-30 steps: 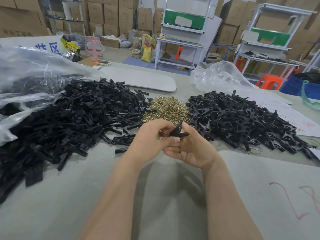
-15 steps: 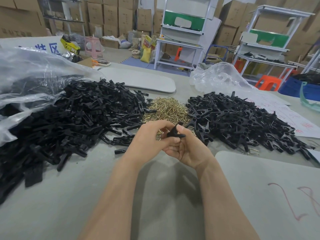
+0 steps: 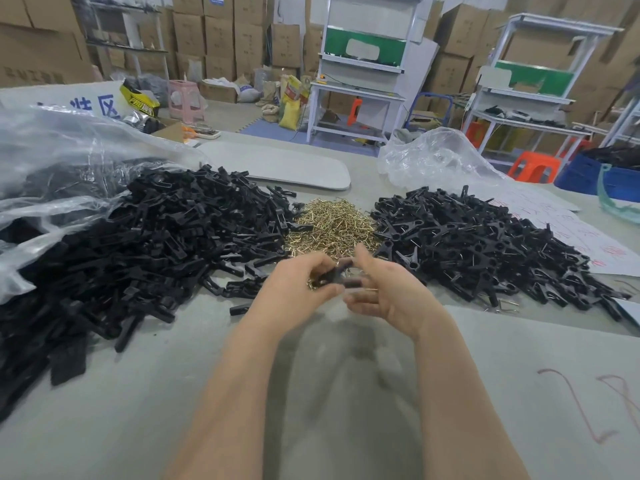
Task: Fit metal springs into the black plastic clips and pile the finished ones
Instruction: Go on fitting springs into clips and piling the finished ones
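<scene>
My left hand (image 3: pixel 298 289) pinches a black plastic clip (image 3: pixel 337 273) just above the table, in front of a heap of brass-coloured springs (image 3: pixel 332 226). My right hand (image 3: pixel 391 292) is beside the clip with its palm turned left, thumb raised and fingers loosely spread under the clip's end; the image is blurred there. A large pile of loose black clip parts (image 3: pixel 156 237) lies to the left. A second pile of black clips with springs fitted (image 3: pixel 467 244) lies to the right.
A clear plastic bag (image 3: pixel 52 161) with more black parts spills over the left pile. Another crumpled clear bag (image 3: pixel 433 161) and a grey board (image 3: pixel 277 164) lie behind. A printed paper sheet (image 3: pixel 571 230) is at the right, a grey mat with red marks (image 3: pixel 554 375) near me.
My right hand has opened and drawn slightly to the right, off the clip it was gripping with the left. The clip stays in my left hand's fingers.
</scene>
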{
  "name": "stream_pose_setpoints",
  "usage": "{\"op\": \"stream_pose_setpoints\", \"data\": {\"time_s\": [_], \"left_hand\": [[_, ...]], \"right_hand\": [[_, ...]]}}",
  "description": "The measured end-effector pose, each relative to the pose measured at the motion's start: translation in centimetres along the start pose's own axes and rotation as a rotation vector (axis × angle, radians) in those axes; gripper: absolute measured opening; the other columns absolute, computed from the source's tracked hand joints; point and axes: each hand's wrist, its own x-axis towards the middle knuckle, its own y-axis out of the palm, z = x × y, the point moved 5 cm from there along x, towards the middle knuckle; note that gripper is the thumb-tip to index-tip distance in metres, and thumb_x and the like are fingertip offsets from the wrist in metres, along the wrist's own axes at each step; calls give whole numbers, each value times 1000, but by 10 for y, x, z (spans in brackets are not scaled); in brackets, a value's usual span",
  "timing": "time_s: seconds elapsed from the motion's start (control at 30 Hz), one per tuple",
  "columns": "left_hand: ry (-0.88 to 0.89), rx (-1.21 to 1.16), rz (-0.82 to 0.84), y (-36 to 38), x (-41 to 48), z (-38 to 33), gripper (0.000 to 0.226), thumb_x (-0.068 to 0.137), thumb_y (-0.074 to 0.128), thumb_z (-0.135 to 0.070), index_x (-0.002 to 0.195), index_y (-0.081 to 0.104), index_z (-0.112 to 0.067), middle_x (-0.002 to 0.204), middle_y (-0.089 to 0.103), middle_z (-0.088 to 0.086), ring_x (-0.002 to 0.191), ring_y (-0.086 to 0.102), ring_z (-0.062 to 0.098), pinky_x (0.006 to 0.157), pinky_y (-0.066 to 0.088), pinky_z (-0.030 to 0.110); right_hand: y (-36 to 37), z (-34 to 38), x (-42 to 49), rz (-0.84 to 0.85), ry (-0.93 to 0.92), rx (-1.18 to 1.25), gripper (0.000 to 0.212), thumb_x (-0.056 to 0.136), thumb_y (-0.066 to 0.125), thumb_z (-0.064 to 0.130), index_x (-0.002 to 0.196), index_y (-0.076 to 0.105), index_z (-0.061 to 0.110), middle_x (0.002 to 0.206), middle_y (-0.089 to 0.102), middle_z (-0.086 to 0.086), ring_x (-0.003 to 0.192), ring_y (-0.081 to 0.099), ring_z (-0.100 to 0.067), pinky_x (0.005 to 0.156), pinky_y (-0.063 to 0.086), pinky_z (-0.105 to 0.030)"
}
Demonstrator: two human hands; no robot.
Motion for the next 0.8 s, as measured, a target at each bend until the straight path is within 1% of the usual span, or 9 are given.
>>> {"op": "stream_pose_setpoints", "data": {"time_s": [0.07, 0.13, 0.2, 0.3, 0.33, 0.4, 0.53, 0.67, 0.8], "left_hand": [[-30, 83, 51, 7, 1, 2, 19, 82, 72, -24, 99, 66, -27, 96, 64, -9, 91, 58, 9, 81, 44, 23], [-51, 74, 28, 8, 2, 4, 34, 83, 71, -25, 116, 62, -26, 111, 61, -8, 100, 56, 9, 86, 41, 19], [-110, 25, -124, -4, 3, 7, 50, 85, 69, -28, 131, 52, -22, 122, 51, -9, 109, 50, 6, 94, 36, 19], [-278, -210, -583, -36, -3, 20, 32, 92, 59, -24, 123, 55, -21, 121, 54, -6, 96, 51, -2, 87, 42, 20], [-328, -317, -727, -44, -8, 26, 24, 93, 55, -19, 117, 57, -21, 118, 57, -3, 92, 52, -2, 84, 43, 18], [-435, -435, -895, -54, -16, 36, 21, 93, 48, -9, 108, 57, -22, 117, 58, 0, 89, 53, 2, 76, 40, 13], [-590, -7, -736, -52, -17, 44, 34, 89, 44, -5, 111, 62, -25, 122, 58, 3, 112, 49, 24, 93, 37, 33], [-638, 351, -395, -34, -14, 48, 32, 92, 45, -16, 109, 66, -33, 122, 59, -3, 126, 33, 26, 105, 19, 40], [-667, 505, -304, -31, -14, 52, 27, 93, 46, -21, 108, 65, -33, 127, 52, -2, 123, 33, 26, 103, 22, 42]], "right_hand": [[0, 7, -1, -29, -35, -272, 18, 84, 72, 29, 97, 69, 16, 72, 67, -1, 53, 59, -10, 53, 49, -19], [-5, 19, 5, -188, -110, -442, 9, 85, 69, 12, 94, 69, 13, 66, 65, -2, 50, 55, -11, 49, 47, -20], [-21, 50, 8, -516, -302, -317, 26, 87, 67, 13, 112, 62, 6, 78, 67, -3, 59, 60, -12, 57, 51, -23], [-39, 84, 9, -670, -500, 244, 89, 88, 67, 28, 151, 5, 22, 126, 48, -2, 97, 59, -11, 92, 52, -35], [-37, 86, 13, -687, -467, 168, 98, 88, 66, 33, 150, -9, 30, 138, 39, -2, 112, 53, -15, 104, 43, -45], [-14, 76, 19, -669, -356, -196, 92, 89, 63, 34, 150, -5, 34, 152, 30, -4, 129, 44, -23, 110, 34, -48], [63, 36, 38, -353, -371, -788, 41, 93, 49, 8, 132, 55, 20, 133, 58, 2, 115, 56, -14, 91, 37, -7], [99, 13, 62, -267, -323, -1141, 42, 91, 47, 10, 129, 58, 25, 132, 55, -2, 122, 46, -27, 103, 35, -37], [97, 10, 72, -347, -257, -1241, 34, 92, 53, 23, 126, 57, 26, 130, 46, -6, 121, 38, -29, 101, 29, -42]]}}
